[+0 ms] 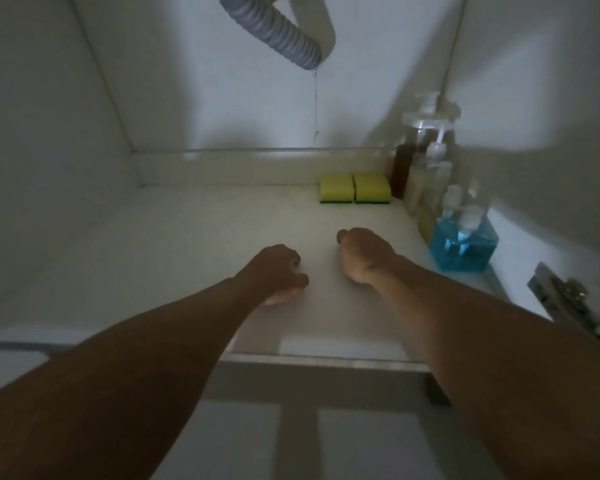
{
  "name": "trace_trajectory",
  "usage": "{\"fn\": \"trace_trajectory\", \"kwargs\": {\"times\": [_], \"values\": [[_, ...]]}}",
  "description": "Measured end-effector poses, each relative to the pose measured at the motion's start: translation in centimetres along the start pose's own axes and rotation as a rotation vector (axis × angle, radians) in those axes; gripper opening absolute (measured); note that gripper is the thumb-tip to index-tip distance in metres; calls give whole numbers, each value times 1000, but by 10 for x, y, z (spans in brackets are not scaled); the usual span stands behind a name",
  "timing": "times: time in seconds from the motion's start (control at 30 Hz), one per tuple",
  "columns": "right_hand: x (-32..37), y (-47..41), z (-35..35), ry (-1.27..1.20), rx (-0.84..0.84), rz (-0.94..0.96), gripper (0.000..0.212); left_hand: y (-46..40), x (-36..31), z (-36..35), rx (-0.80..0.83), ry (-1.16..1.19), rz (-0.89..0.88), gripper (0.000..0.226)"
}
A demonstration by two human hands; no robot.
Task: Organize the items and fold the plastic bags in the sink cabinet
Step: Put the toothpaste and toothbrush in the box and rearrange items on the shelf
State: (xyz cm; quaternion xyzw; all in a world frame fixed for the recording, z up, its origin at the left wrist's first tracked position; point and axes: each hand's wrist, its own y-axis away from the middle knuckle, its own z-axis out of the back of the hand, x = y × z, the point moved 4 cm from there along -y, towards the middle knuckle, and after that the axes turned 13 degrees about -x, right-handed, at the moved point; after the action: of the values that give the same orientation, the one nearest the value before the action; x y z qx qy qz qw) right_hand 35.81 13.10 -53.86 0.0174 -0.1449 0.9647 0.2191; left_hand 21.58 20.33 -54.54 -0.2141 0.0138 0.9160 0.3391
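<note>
My left hand (279, 271) and right hand (362, 252) rest curled on the cabinet floor (187, 237), holding nothing I can see. Two sponges (354, 188) sit beside the bottles (430, 188).

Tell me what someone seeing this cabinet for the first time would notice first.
Probably the blue soap bottle, the brightest thing there, at the front of a row of pump bottles along the right wall. Next, two yellow sponges side by side at the back, and the ribbed grey drain hose hanging overhead. In the middle, the left hand and right hand are curled over the white cabinet floor.
</note>
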Motion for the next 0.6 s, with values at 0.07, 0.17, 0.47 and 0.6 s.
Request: {"fn": "trace_trajectory", "kwargs": {"times": [0.07, 0.17, 0.47, 0.6], "values": [[18, 14, 14, -54, 60, 33, 40, 20, 10, 17, 30, -73, 8, 54], [46, 31, 29, -115, 85, 71, 39, 47, 26, 44, 15, -87, 22, 53], [170, 101, 52, -159, 118, 244, 43, 148, 84, 122, 100, -138, 44, 27], [231, 135, 45, -244, 164, 311, 26, 197, 138, 130, 252, -198, 103, 22]]}}
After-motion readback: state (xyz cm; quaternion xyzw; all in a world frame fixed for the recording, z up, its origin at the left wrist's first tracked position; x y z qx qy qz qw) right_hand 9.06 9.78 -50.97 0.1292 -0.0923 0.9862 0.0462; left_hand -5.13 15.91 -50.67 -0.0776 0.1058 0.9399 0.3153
